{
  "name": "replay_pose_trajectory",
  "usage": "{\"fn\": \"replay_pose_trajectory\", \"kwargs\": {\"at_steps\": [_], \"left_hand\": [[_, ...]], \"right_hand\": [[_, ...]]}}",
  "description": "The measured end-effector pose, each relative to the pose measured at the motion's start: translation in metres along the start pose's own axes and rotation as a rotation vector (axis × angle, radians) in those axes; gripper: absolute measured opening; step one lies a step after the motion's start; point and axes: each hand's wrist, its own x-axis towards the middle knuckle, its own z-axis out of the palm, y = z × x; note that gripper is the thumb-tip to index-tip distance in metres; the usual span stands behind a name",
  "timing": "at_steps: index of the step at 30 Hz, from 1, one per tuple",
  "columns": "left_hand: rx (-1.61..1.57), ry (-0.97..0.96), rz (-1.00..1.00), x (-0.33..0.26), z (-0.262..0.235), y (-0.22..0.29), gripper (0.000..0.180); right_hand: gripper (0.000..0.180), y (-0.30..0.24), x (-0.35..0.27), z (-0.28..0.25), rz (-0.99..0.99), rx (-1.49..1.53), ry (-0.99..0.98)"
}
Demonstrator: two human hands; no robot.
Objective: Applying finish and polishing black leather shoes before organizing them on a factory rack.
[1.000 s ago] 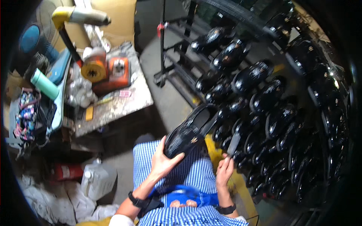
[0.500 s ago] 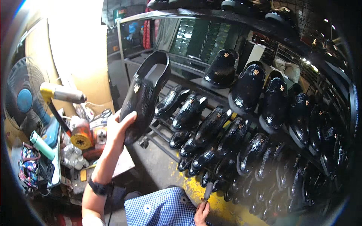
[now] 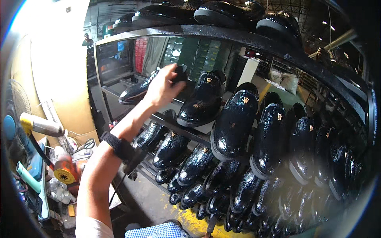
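At nine o'clock, at the left rim, stand one fan (image 3: 11, 119) and one yellow-handled tool (image 3: 37, 125); below them, toward eight o'clock, a cluttered desk (image 3: 43, 198) carries one orange tool (image 3: 65, 168), one pale green tube (image 3: 27, 176) and one pair of scissors (image 3: 88, 144).

One forearm rises from the bottom edge at seven o'clock, with one black wristband (image 3: 119, 147) on it. It ends in the left hand (image 3: 160, 87) at about eleven o'clock. The hand's fingers are curled and pressed around the heel end of one glossy black shoe (image 3: 137, 90). That shoe lies over the left end of the rack's middle tier. Its long axis runs nearly level, tilted a little down to the left; the toe points to nine o'clock, the heel to three o'clock under the hand. The right hand is not in view.

Right of the hand, the metal rack (image 3: 246, 37) fills the frame. On the same tier, five more shoes (image 3: 234, 119) with small gold ornaments can be counted clearly, toes slanting down toward seven o'clock; further ones toward three o'clock blur together. The top tier at twelve o'clock shows about four shoes (image 3: 222, 10), seen from below. The lower tiers from six to four o'clock hold many more, too crowded to count.
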Motion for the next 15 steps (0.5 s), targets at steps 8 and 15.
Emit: {"fn": "replay_pose_trajectory", "kwargs": {"at_steps": [8, 15], "left_hand": [[-0.338, -0.463, -0.630, -0.003, 0.026, 0.060, 0.050], [-0.795, -0.155, -0.712, -0.125, -0.069, 0.121, 0.043]], "right_hand": [[0.037, 0.000, 0.000, -0.002, -0.012, -0.018, -0.009], [0.037, 0.010, -0.005, -0.010, -0.051, -0.061, -0.064]]}}
